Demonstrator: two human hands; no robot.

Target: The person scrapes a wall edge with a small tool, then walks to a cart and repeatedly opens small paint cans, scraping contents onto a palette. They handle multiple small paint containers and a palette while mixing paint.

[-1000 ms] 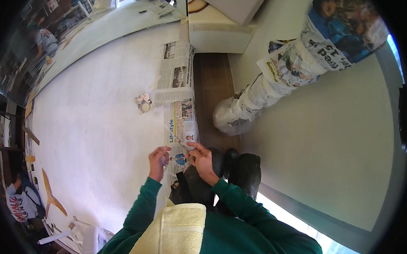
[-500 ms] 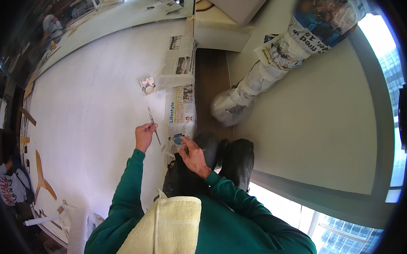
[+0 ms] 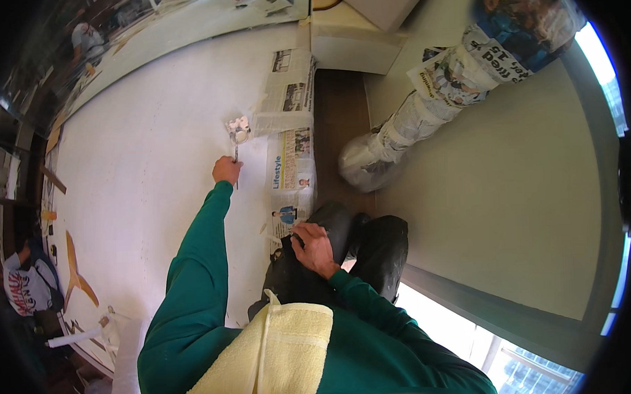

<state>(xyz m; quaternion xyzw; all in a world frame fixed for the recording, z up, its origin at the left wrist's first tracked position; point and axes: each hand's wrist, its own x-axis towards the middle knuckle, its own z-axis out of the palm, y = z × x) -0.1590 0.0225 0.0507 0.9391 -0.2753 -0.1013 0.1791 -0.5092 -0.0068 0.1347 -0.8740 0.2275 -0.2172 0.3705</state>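
The left hand (image 3: 226,169) is stretched forward over a broad white surface (image 3: 141,175), its fingers closed around a thin brush (image 3: 235,157) whose tip reaches toward a small clear container (image 3: 238,128) lying on that surface. The container sits just beside the edge of a strip of newspaper (image 3: 290,139) taped along the border of the white surface. The right hand (image 3: 313,247) is drawn back close to the body, curled shut and resting on the person's dark-clad knee (image 3: 330,224); whether it holds anything cannot be told. A pale yellow cloth (image 3: 279,351) hangs down over the green sleeves. To the right, a column wrapped in newspaper (image 3: 450,81) and plastic rises from the grey floor (image 3: 510,190).
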